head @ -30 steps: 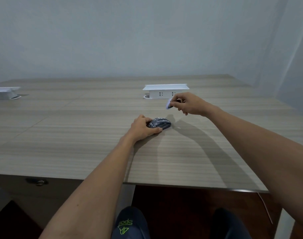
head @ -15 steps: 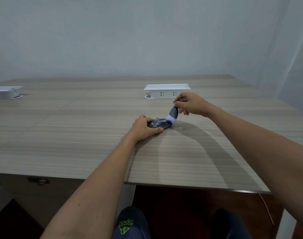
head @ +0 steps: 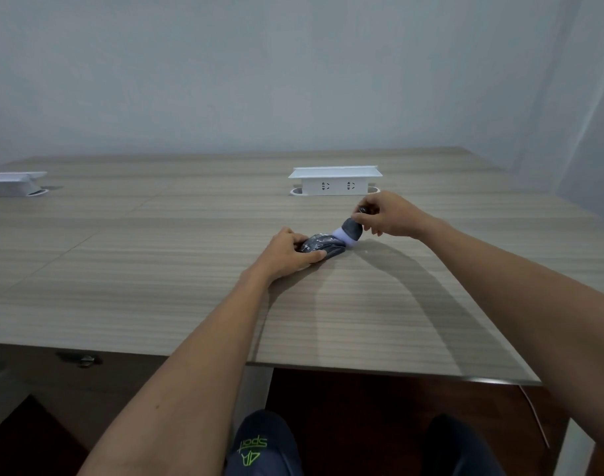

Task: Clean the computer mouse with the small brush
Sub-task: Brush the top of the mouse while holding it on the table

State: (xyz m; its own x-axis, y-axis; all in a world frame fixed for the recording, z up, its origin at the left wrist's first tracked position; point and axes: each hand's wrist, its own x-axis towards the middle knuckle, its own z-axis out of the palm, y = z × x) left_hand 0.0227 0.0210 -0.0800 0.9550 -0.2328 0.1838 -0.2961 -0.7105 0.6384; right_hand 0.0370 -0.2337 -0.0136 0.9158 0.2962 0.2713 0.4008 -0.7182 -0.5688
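A dark patterned computer mouse (head: 323, 244) lies on the wooden table (head: 156, 286), a little right of centre. My left hand (head: 287, 254) grips the mouse from its left side, thumb along the near edge. My right hand (head: 388, 214) pinches the top of a small grey brush (head: 350, 230) with pale bristles. The bristles press on the mouse's right end. The brush tilts down to the left.
A white pop-up socket box (head: 334, 182) stands just behind my right hand. A second white box (head: 14, 183) sits at the far left edge. The table's near edge runs below my forearms; my knees show under it.
My right hand brought the brush down from above the mouse onto its right end. My left hand kept hold of the mouse.
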